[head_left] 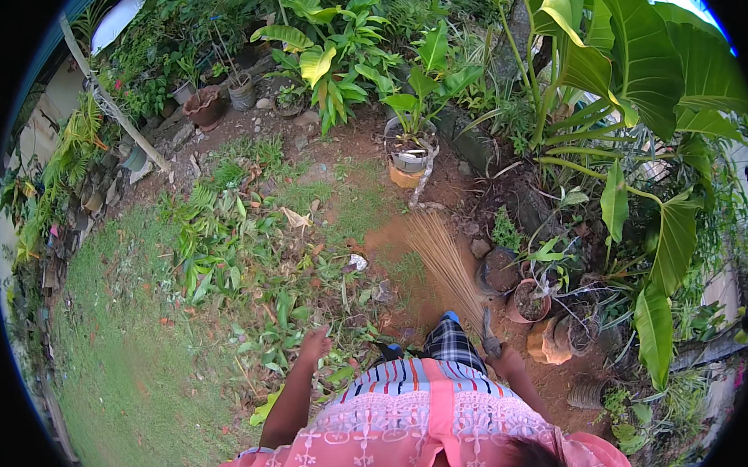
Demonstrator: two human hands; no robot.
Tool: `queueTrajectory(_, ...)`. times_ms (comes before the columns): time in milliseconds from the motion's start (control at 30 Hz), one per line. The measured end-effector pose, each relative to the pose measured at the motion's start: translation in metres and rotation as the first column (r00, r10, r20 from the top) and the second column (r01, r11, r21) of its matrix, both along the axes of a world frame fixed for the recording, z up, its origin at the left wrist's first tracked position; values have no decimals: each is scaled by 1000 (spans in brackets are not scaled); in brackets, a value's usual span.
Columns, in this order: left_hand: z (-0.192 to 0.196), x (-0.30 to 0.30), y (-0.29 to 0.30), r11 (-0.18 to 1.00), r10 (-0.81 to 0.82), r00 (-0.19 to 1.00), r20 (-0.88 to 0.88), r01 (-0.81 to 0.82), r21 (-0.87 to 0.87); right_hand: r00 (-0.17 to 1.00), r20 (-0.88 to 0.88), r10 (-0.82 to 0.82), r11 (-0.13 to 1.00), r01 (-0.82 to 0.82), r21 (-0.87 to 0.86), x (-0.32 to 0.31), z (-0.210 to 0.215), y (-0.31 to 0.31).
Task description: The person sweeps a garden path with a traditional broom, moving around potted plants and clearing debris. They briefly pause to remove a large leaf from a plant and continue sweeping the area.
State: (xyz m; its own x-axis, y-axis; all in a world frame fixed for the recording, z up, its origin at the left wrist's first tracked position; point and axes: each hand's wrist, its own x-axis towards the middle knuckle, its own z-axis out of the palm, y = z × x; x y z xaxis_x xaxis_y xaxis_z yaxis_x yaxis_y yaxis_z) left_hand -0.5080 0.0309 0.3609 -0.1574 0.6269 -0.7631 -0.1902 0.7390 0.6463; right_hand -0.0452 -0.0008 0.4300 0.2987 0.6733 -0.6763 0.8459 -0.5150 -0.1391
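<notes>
Right hand (509, 361) curls its fingers round the stick broom (452, 270), centre-right of frame; left hand (316, 344) looks empty, finger spread I can't tell; low strokes, clear of the terracotta pot (517, 312), should work best.

A: Which colours do we list near?
B: Broom (446, 266): straw-tan. Blouse (442, 403): pink, white motifs. Striped cloth (384, 379): pale blue, orange and dark stripes. Plaid cloth (454, 345): dark blue, white.
A: And far?
B: We enter left, pot (205, 108): reddish brown; right, large leaves (640, 66): green.

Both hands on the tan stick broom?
No, only the right hand grips the tan stick broom; the left hand is apart from it.
</notes>
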Motion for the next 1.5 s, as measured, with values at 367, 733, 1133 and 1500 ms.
queueTrajectory(367,-29,24,33,963,228,973,-27,-229,-141,986,-79,146,981,-155,-117,10,-40,112)
queueTrajectory(733,-8,91,222,945,322,944,72,-326,39,916,-16,402,916,-402,-5,73,-37,317)
queueTrajectory(1133,-3,88,259,786,616,769,171,-616,-56,898,-84,432,902,-431,31,41,-28,445)
queueTrajectory(1500,-73,33,361,725,670,680,298,-685,-67,851,-102,515,854,-520,-25,-18,-83,550)
